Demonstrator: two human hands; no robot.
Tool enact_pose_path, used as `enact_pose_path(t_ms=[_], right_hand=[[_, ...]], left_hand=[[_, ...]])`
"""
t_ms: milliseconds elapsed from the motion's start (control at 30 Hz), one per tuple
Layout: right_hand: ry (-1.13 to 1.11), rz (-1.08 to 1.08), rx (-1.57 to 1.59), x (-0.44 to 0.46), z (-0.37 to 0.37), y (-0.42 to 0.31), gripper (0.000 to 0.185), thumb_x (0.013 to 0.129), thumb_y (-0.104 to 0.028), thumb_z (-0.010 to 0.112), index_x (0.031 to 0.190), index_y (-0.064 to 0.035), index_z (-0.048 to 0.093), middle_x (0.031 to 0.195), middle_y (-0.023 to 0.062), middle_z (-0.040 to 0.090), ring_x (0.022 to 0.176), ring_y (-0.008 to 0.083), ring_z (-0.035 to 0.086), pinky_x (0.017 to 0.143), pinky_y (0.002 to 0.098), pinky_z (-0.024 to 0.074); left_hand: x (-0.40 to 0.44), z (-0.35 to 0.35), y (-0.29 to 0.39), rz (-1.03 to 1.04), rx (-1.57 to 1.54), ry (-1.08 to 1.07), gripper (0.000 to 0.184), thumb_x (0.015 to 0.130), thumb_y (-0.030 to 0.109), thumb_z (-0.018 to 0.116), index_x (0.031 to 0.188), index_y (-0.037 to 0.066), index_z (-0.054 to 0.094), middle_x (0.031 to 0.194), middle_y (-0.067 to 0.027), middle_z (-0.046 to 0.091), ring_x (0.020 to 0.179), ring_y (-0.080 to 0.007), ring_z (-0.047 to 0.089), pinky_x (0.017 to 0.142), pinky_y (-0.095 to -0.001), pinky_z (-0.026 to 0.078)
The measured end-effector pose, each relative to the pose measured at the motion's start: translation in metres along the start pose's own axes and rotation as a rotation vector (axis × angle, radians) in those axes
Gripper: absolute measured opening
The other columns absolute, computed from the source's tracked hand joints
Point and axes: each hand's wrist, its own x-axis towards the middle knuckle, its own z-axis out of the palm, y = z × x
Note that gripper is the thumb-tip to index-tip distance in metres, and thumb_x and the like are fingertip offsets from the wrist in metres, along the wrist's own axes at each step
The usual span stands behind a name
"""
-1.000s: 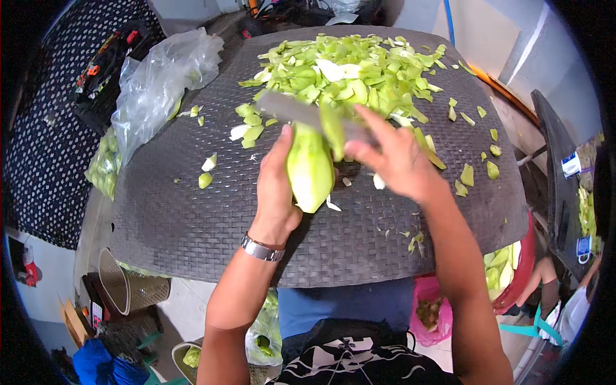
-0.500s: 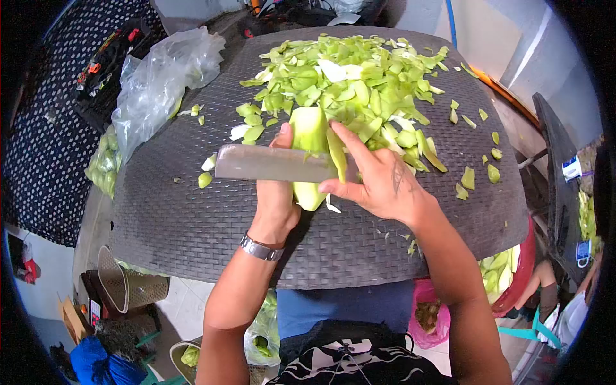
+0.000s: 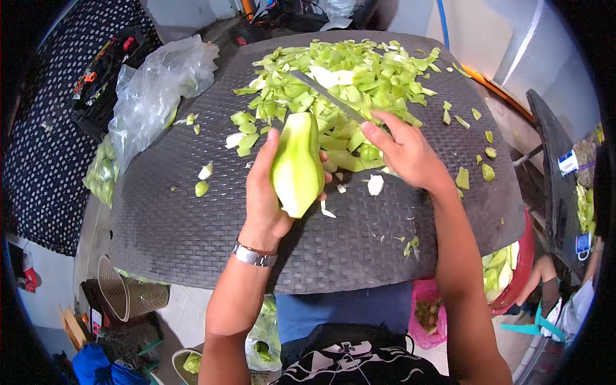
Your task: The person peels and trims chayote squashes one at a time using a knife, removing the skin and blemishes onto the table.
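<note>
My left hand (image 3: 262,192) is wrapped round a peeled pale green fruit (image 3: 297,167), held upright above the dark woven table (image 3: 186,237). To its right, my right hand (image 3: 407,151) grips a knife (image 3: 327,95), whose blade points up and left over the heap of green peels (image 3: 359,70). The blade is apart from the fruit, and my fingers hide the handle. Small loose peel pieces lie around the heap and near the fruit.
A clear plastic bag (image 3: 160,83) lies at the table's left edge, above a bag of green produce (image 3: 102,170). A red basin (image 3: 527,256) with peeled pieces and a pink bag (image 3: 420,337) are below right. Part of another person (image 3: 545,279) shows at far right.
The knife has moved from across the fruit to up and right, its blade now angled. The peel strip beside the fruit has come away. My left hand has shifted slightly left and turned the fruit.
</note>
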Motion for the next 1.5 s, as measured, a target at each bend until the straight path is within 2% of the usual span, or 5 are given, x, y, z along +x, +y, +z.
enact_pose_path(t_ms=[167, 367, 700, 1300, 1500], right_hand=[[-0.17, 0.122, 0.138, -0.016, 0.021, -0.023, 0.081, 0.097, -0.063, 0.065, 0.143, 0.0021, 0.055, 0.076, 0.0216, 0.069, 0.07, 0.0313, 0.071, 0.069, 0.0437, 0.057], [-0.086, -0.538, -0.272, -0.042, 0.059, -0.033, 0.101, 0.086, -0.056, 0.081, 0.157, 0.0, 0.038, 0.114, 0.0324, 0.071, 0.107, 0.0474, 0.071, 0.092, 0.0492, 0.0576], [-0.049, -0.607, -0.326, -0.044, 0.06, -0.034, 0.105, 0.084, -0.058, 0.082, 0.159, -0.0016, 0.036, 0.112, 0.0308, 0.071, 0.104, 0.0472, 0.072, 0.09, 0.0491, 0.0588], [-0.03, -0.483, -0.331, -0.024, 0.03, -0.021, 0.087, 0.086, -0.055, 0.081, 0.15, -0.0065, 0.048, 0.093, 0.0254, 0.073, 0.088, 0.0449, 0.074, 0.078, 0.0471, 0.0583], [0.041, -0.498, -0.431, -0.022, 0.028, -0.02, 0.084, 0.085, -0.072, 0.071, 0.135, -0.0066, 0.058, 0.077, 0.0236, 0.072, 0.08, 0.0439, 0.075, 0.077, 0.0525, 0.0596]], left_hand=[[0.01, -0.013, -0.009, 0.016, -0.142, 0.165, 0.045, 0.106, 0.038, 0.059, 0.134, 0.003, 0.059, 0.114, -0.0158, 0.071, 0.097, -0.0295, 0.073, 0.081, -0.0477, 0.063], [0.011, -0.03, -0.014, 0.042, -0.199, 0.083, 0.045, 0.11, 0.044, 0.049, 0.131, 0.007, 0.064, 0.116, -0.0135, 0.073, 0.104, -0.0258, 0.073, 0.096, -0.0434, 0.059], [0.009, -0.014, -0.011, -0.089, -0.328, 0.009, 0.047, 0.111, 0.046, 0.043, 0.134, 0.01, 0.062, 0.119, -0.0139, 0.073, 0.107, -0.0281, 0.073, 0.099, -0.0462, 0.058], [0.005, -0.009, -0.01, -0.101, -0.011, 0.089, 0.06, 0.104, 0.062, 0.052, 0.135, 0.013, 0.064, 0.111, -0.0102, 0.074, 0.085, -0.0222, 0.075, 0.068, -0.0384, 0.063], [0.006, -0.019, -0.011, -0.162, -0.035, 0.055, 0.062, 0.103, 0.064, 0.052, 0.134, 0.011, 0.063, 0.107, -0.0121, 0.074, 0.081, -0.0244, 0.075, 0.06, -0.0409, 0.063]])
